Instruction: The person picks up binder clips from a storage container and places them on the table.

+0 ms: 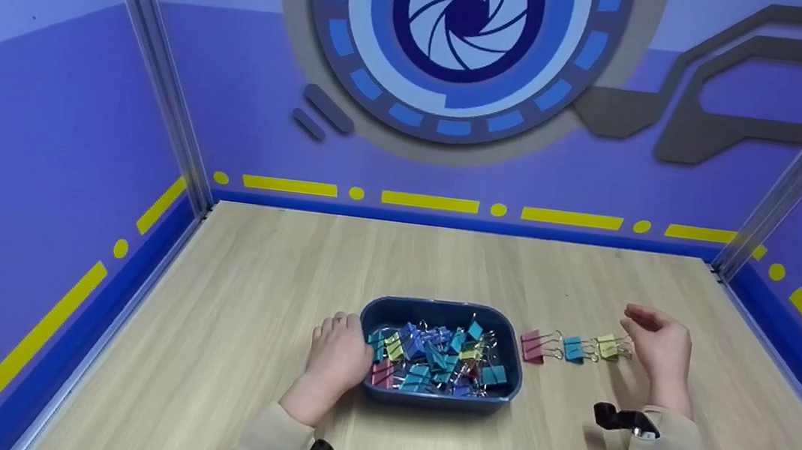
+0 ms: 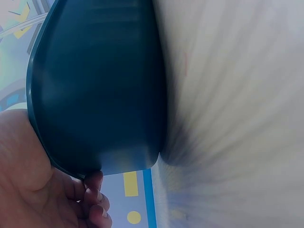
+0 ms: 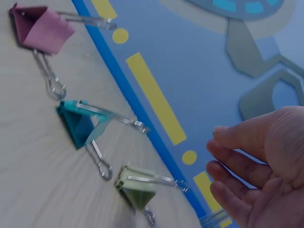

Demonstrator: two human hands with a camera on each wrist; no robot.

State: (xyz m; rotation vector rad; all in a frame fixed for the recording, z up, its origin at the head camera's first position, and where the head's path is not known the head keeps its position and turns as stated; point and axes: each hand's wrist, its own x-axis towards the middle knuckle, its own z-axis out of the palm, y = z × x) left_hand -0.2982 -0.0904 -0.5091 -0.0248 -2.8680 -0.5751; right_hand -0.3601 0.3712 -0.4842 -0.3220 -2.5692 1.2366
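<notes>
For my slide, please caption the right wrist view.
Right hand beside a row of binder clips: pink, teal and yellow.

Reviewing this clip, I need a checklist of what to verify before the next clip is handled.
1. Dark blue bin steadied: ok, the left hand touches its left end.
2. Right hand free: ok, no clip in its fingers.
3. Row laid out: ok, pink binder clip, teal binder clip and yellow binder clip run rightward from the bin.
4. Binned clips separated by colour: not ok, colours lie mixed.
5. Every binned clip visible for counting: not ok, many overlap.
6. Handles in the bin untangled: cannot tell, too crowded.
</notes>
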